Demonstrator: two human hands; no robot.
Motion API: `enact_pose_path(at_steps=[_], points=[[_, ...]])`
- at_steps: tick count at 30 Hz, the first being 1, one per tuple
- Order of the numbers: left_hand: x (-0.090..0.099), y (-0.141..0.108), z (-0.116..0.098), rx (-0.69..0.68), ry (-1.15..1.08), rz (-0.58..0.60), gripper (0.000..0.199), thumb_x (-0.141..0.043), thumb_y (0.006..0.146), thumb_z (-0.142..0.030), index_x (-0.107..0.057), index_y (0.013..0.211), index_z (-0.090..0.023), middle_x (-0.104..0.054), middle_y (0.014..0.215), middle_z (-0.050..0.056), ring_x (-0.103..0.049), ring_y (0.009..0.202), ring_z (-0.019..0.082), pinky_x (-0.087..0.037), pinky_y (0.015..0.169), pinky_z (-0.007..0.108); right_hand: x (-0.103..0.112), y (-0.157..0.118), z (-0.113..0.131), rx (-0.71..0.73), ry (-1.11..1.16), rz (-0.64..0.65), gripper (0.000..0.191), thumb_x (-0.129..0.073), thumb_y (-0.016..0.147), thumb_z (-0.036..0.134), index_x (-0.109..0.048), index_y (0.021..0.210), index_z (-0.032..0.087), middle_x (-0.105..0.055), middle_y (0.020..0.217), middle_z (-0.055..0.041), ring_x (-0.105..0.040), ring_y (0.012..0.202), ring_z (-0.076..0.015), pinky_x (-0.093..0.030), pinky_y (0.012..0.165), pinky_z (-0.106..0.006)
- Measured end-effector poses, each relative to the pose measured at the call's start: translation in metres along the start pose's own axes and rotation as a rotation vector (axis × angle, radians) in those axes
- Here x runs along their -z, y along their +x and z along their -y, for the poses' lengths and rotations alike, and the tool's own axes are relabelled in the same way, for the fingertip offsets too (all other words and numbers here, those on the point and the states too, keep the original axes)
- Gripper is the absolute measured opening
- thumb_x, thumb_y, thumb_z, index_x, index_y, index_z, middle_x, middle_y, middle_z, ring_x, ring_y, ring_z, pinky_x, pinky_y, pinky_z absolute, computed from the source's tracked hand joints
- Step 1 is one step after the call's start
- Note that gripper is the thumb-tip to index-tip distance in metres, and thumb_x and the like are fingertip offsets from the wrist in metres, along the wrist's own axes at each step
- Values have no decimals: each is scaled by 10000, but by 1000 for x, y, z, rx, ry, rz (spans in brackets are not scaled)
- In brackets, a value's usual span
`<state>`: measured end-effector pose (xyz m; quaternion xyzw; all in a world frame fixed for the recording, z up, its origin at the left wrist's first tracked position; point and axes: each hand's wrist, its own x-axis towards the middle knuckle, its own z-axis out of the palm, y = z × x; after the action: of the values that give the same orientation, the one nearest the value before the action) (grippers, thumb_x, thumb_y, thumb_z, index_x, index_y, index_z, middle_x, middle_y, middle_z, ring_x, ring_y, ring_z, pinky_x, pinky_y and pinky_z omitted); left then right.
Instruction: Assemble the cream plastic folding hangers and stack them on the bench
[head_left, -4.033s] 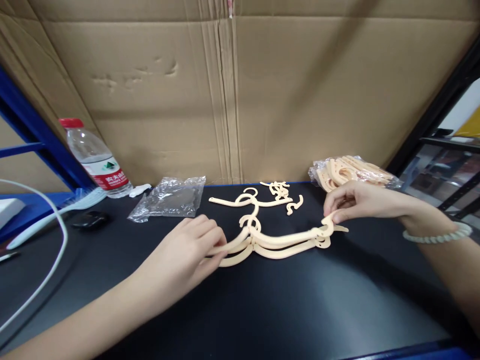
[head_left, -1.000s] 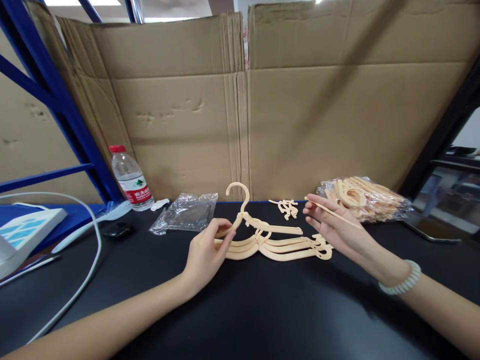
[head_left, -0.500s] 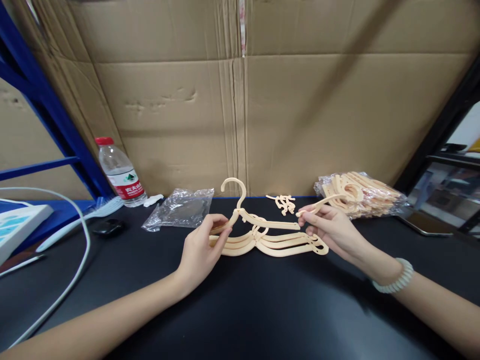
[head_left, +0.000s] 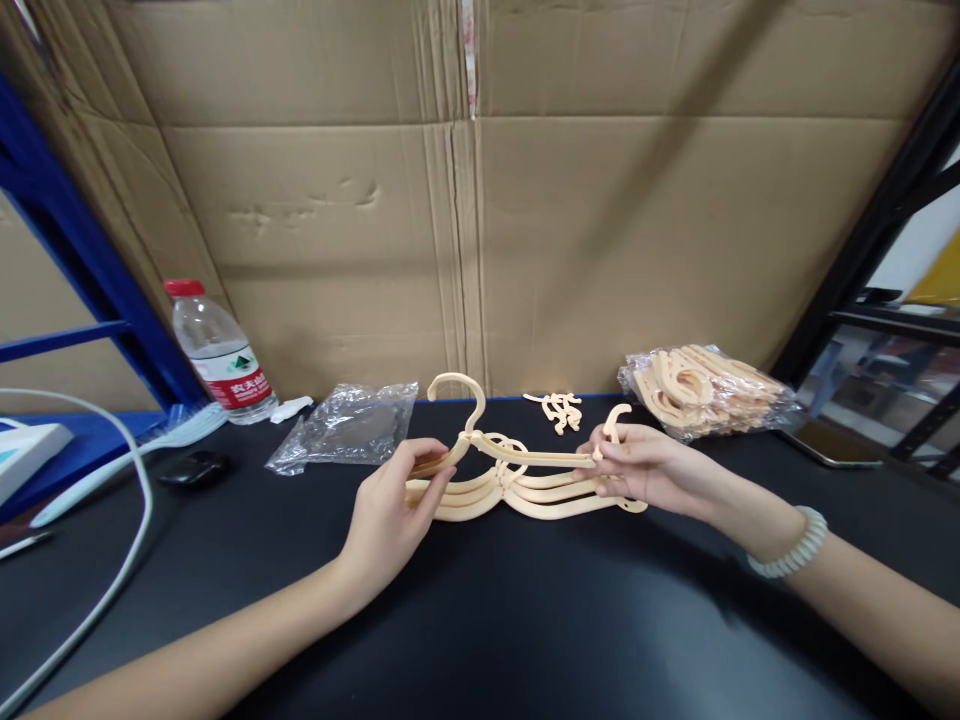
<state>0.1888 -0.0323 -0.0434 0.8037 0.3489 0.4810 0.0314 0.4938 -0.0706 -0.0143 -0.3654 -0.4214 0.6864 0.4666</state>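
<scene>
A cream plastic hanger [head_left: 536, 457] with its hook up is held by its left arm in my left hand [head_left: 397, 510], thumb and fingers pinched on it. At the far end of its right arm, my right hand [head_left: 637, 465] grips a small curved cream piece [head_left: 616, 418], whose tip stands above the fingers. That piece touches or nearly touches the hanger's end; the fingers hide the contact. Behind and below the held hanger, several similar hangers [head_left: 555, 508] lie overlapped on the black table [head_left: 480, 620].
Small cream parts [head_left: 559, 410] lie near the cardboard wall [head_left: 337, 220]. To their right sits a bag of hanger pieces [head_left: 705, 390], with a phone [head_left: 832, 452] beside it. Leftward are an empty clear bag [head_left: 345, 425], a bottle [head_left: 229, 365], a black mouse [head_left: 196, 470] and a white cable [head_left: 144, 500].
My right hand has turned the curved piece from lying slanted to upright and brought it onto the hanger's right end. My left hand keeps its hold. The view has shifted slightly.
</scene>
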Motion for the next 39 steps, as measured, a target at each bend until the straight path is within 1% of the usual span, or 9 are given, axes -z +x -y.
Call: enact_pose_path(at_steps=[4,8,11,15,18,21,27,32,39], points=[[0,0,1,-30,6,3,110,-561,892,-210,-531,998,-213,-656,913,2,-673,813,131,-533,759,236,-3,-1,-2,-39,-6,36,221,-771,735,244,-573,754,148,-689,829,-71,-707,860,-212,-563,675,-253],[0,1,1,-47,18,-6,109,-566,892,-216,-539,997,-213,-663,910,3,-671,808,131,-530,749,233,0,0,-3,-40,-20,47,198,-767,738,220,-587,771,144,-698,761,-54,-721,803,-187,-576,704,-240],[0,1,0,-60,28,-10,103,-570,891,-219,-543,990,-211,-667,910,7,-671,804,135,-531,740,236,2,1,-3,-32,-63,41,195,-761,753,239,-594,762,137,-712,751,-76,-721,779,-168,-574,714,-218],[0,1,-1,-65,24,-9,101,-570,891,-218,-543,987,-211,-669,902,6,-672,799,133,-536,744,233,1,2,-5,51,-113,-16,220,-790,720,240,-596,744,140,-707,731,-55,-718,744,-156,-572,706,-212],[0,2,-1,-42,6,-2,91,-569,891,-225,-542,977,-213,-672,896,2,-676,801,132,-542,748,232,-3,4,-9,159,-146,-73,255,-810,691,264,-592,753,146,-700,711,-36,-707,682,-144,-574,702,-235],[0,2,-1,-14,-7,3,86,-566,890,-234,-543,971,-216,-673,896,0,-679,804,138,-549,751,243,-9,4,-13,221,-173,-111,288,-822,670,290,-583,751,151,-703,695,-38,-697,647,-141,-572,694,-254],[1,0,1,34,-18,14,95,-556,893,-268,-547,971,-215,-679,908,12,-687,818,161,-558,759,278,-19,1,-15,247,-192,-186,329,-847,613,315,-579,724,159,-691,651,-29,-685,608,-149,-559,659,-272],[3,1,-2,24,-24,14,82,-549,891,-257,-549,958,-211,-683,890,13,-691,802,158,-565,746,270,-22,0,-14,247,-213,-223,333,-846,604,319,-568,709,169,-688,630,-32,-677,591,-154,-549,644,-280],[2,1,-3,26,-70,21,43,-561,890,-241,-573,893,-200,-687,836,0,-684,746,137,-562,713,238,-24,0,-17,284,-255,-285,342,-854,576,329,-578,699,169,-654,566,-10,-611,505,-114,-470,518,-224]])
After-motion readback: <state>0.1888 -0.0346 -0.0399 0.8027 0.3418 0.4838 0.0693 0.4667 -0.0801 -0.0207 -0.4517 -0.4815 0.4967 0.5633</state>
